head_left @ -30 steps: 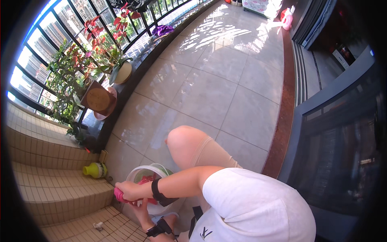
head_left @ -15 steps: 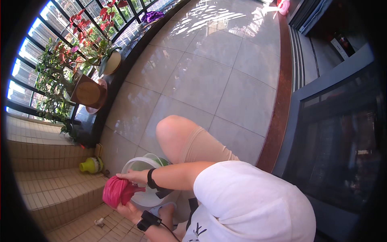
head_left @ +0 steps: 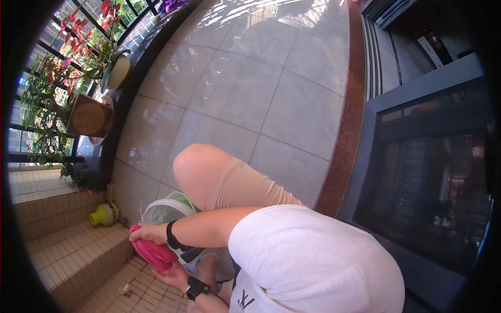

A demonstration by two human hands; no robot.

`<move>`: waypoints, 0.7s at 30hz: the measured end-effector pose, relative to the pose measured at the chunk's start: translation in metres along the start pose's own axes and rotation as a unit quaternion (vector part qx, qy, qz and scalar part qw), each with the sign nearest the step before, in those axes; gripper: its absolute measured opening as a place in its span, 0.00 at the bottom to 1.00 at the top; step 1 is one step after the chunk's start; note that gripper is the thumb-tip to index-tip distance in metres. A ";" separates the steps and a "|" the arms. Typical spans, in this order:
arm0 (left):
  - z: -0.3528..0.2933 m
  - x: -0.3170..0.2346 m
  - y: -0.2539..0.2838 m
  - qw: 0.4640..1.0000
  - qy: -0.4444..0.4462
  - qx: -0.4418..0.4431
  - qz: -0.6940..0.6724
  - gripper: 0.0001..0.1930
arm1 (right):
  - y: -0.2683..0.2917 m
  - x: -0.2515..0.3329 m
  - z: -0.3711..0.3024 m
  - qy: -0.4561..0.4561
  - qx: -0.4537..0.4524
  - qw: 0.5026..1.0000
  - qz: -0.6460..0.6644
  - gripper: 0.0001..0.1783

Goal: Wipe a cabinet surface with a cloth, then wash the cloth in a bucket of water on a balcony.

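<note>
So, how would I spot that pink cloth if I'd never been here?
Find the beige tiled step at lower left, then the whitish bucket right of it. Below the bucket's rim in the picture, between right hand and left hand, is the pink cloth: bunched, and far more vivid than bucket or tiles.

The right hand (head_left: 151, 233) curls in a grip, forearm (head_left: 209, 228) outstretched; the left hand (head_left: 175, 275) sits lower in view, its fingers (head_left: 163, 276) too indistinct to judge.
</note>
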State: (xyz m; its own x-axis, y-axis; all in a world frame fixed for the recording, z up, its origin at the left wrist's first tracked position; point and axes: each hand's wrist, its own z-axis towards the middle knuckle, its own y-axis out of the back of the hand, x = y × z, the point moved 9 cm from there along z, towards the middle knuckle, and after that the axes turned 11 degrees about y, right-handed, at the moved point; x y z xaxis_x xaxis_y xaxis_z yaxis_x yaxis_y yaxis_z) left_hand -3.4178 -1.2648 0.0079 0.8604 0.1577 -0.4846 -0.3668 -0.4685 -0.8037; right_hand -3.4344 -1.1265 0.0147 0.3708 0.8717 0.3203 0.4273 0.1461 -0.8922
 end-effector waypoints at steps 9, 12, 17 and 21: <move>0.020 0.049 -0.051 0.980 0.105 0.153 -0.072 0.41 | -0.004 -0.015 -0.006 -0.051 0.246 0.917 -0.309 0.30; 0.006 0.029 0.012 0.965 0.082 -0.159 0.192 0.42 | 0.015 -0.015 -0.004 -0.086 0.196 0.861 -0.461 0.30; 0.023 0.020 -0.029 0.780 0.130 -0.230 0.567 0.26 | 0.040 -0.029 0.006 -0.079 0.167 0.790 -0.585 0.20; 0.046 0.040 -0.035 0.661 0.112 -0.148 0.728 0.29 | 0.048 -0.033 0.008 -0.052 0.205 0.623 -0.753 0.18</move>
State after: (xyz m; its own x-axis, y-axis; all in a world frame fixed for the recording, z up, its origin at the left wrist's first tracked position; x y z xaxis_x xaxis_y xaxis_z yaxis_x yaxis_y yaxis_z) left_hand -3.3865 -1.2017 0.0005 -0.2846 -0.7630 -0.5804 -0.8063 -0.1369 0.5754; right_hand -3.4323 -1.1444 -0.0410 -0.2611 -0.3759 0.8891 -0.0274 0.9236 0.3825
